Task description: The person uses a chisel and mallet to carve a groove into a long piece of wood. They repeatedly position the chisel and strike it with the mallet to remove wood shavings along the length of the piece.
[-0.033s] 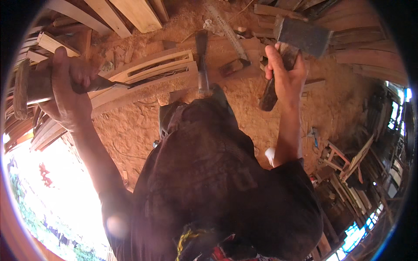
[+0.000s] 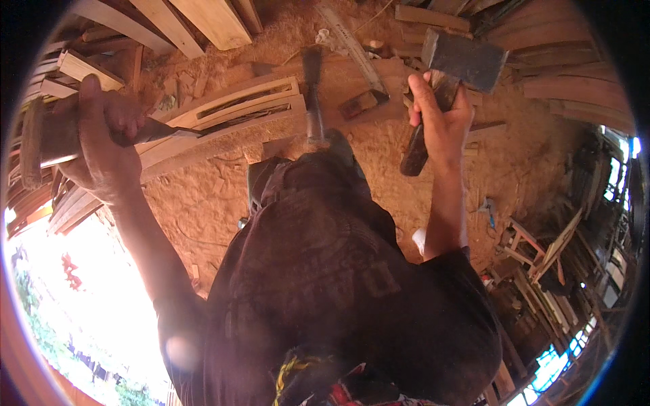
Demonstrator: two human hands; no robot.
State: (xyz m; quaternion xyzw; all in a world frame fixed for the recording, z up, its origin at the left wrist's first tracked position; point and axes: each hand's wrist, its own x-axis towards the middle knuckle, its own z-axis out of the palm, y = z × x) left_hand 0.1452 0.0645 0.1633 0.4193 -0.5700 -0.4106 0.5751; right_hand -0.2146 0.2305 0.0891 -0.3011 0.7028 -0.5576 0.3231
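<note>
My left hand (image 2: 112, 145) is closed around a long tapered tool (image 2: 57, 132) with a wooden crosspiece at its outer end. Its narrow tip points toward the wooden pieces; the exact kind is unclear. On the right, my right hand (image 2: 440, 122) grips the wooden handle of a mallet (image 2: 467, 59) just below its dark, blocky head. Between the hands is a chisel (image 2: 313, 95), dark handle up and metal blade down, apart from both hands. Beside it lie slotted wooden pieces (image 2: 250, 98) on a wide board.
A try square (image 2: 355, 57) lies beyond the chisel. Planks (image 2: 210, 24) are stacked at the far left, more boards (image 2: 569, 84) at the far right. Wood shavings (image 2: 196, 203) cover the ground. A wooden frame (image 2: 528, 247) and scrap lie at the lower right.
My right hand and the mallet have shifted slightly to the left and down. The left hand and its tool have barely moved.
</note>
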